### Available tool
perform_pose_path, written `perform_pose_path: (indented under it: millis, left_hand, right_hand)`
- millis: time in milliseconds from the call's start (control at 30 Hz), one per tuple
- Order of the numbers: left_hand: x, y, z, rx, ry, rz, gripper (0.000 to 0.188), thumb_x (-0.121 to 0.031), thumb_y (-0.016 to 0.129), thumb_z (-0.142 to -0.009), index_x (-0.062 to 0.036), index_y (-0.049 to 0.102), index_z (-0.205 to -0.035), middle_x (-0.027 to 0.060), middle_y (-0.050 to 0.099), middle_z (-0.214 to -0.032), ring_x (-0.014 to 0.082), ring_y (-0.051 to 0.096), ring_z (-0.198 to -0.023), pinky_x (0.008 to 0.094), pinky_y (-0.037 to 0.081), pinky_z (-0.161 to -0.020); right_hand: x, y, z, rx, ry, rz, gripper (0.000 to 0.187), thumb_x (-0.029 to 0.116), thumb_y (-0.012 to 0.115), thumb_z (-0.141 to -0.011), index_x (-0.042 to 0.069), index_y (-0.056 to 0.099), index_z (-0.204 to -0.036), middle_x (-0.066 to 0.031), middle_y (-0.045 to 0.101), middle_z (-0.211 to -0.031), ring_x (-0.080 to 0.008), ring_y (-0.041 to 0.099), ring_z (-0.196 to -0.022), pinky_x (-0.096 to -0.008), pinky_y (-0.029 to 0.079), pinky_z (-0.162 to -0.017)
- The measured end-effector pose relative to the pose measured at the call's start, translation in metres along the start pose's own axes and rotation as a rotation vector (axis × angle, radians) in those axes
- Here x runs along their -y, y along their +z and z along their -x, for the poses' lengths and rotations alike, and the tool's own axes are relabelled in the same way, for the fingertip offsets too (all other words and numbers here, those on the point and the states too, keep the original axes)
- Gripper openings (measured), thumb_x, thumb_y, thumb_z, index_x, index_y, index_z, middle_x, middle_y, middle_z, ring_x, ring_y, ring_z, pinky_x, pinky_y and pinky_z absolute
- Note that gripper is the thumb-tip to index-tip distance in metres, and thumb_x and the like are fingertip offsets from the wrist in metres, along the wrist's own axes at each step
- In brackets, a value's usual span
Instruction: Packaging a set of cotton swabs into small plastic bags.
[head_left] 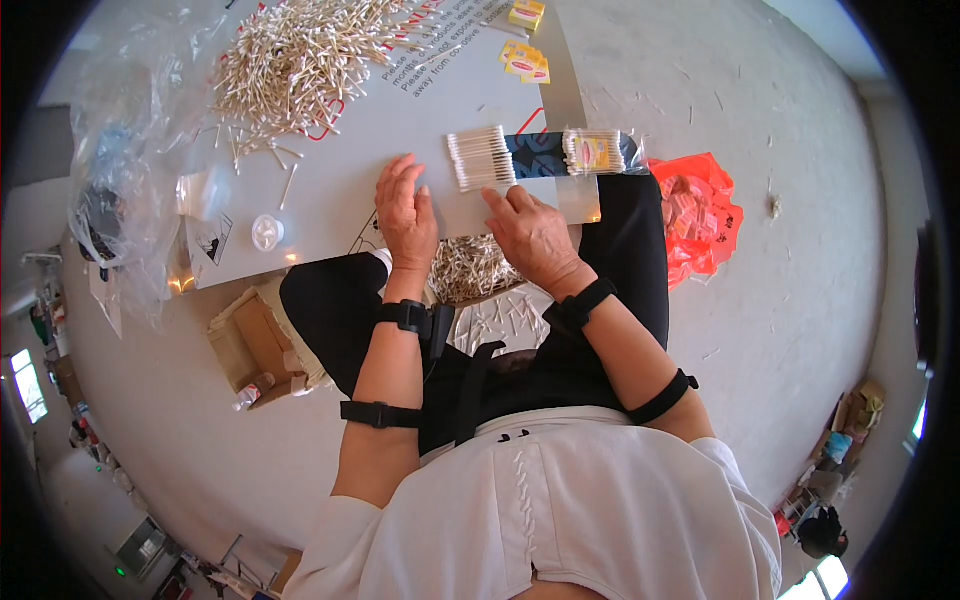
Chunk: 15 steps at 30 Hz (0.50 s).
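Note:
A neat row of cotton swabs [481, 159] lies side by side on the grey printed board [350, 190] in front of me. My right hand [535, 235] is at the near end of this row, its bent fingertips touching or almost touching the swab ends; it seems to hold nothing. Left of the row, my left hand [406, 215] rests by the board with fingers stretched and thumb apart, empty. A dark patterned strip [538, 155] runs from the row to a clear pack of swabs [597, 152] with a yellow label.
A big loose heap of cotton swabs [300, 65] covers the far left of the board. Nearby are a small round clear container [267, 232], yellow cards [525, 60] and plastic bags [130, 150]. More swabs [470, 270] lie below the board; a red bag [695, 215] and cardboard box [262, 345] flank me.

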<state>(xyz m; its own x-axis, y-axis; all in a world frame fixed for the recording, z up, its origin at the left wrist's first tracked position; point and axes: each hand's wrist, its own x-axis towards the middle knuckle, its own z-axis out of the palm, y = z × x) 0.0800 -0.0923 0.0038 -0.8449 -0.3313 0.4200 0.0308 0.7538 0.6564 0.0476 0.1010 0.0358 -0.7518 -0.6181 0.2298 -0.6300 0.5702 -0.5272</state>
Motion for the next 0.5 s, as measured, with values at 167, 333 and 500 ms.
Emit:
perform_pose_path:
  millis: [167, 333, 500]
  left_hand:
    - [0.0003, 0.0005, -0.0005, -0.003, 0.028, -0.021, 0.028, -0.002, 0.058, -0.081, -0.0018, 0.062, -0.108, 0.0126, 0.06, -0.124, 0.0343, 0.05, -0.123, 0.0452, 0.036, -0.106]
    - [0.0012, 0.0017, -0.0008, -0.012, 0.034, -0.03, 0.027, -0.002, 0.058, -0.081, -0.0017, 0.062, -0.108, 0.0129, 0.06, -0.124, 0.0343, 0.051, -0.123, 0.0453, 0.036, -0.106]
    - [-0.0001, 0.0018, -0.0004, -0.011, 0.022, -0.028, 0.027, -0.001, 0.058, -0.08, -0.002, 0.062, -0.107, 0.0128, 0.06, -0.124, 0.0343, 0.051, -0.123, 0.0451, 0.036, -0.106]
  right_hand:
    - [-0.0003, 0.0014, 0.0001, -0.01, 0.0, 0.002, 0.043, 0.011, 0.068, -0.081, 0.006, 0.055, -0.122, -0.0114, 0.056, -0.089, -0.03, 0.062, -0.081, -0.0395, 0.053, -0.067]
    - [0.0, 0.0019, -0.0006, 0.007, 0.015, 0.01, 0.043, 0.012, 0.069, -0.081, 0.006, 0.055, -0.121, -0.0116, 0.055, -0.089, -0.0299, 0.062, -0.081, -0.0393, 0.053, -0.068]
    - [0.0002, 0.0025, 0.0017, 0.001, 0.002, 0.026, 0.044, 0.011, 0.069, -0.08, 0.006, 0.055, -0.121, -0.0116, 0.055, -0.089, -0.0301, 0.062, -0.081, -0.0392, 0.053, -0.068]
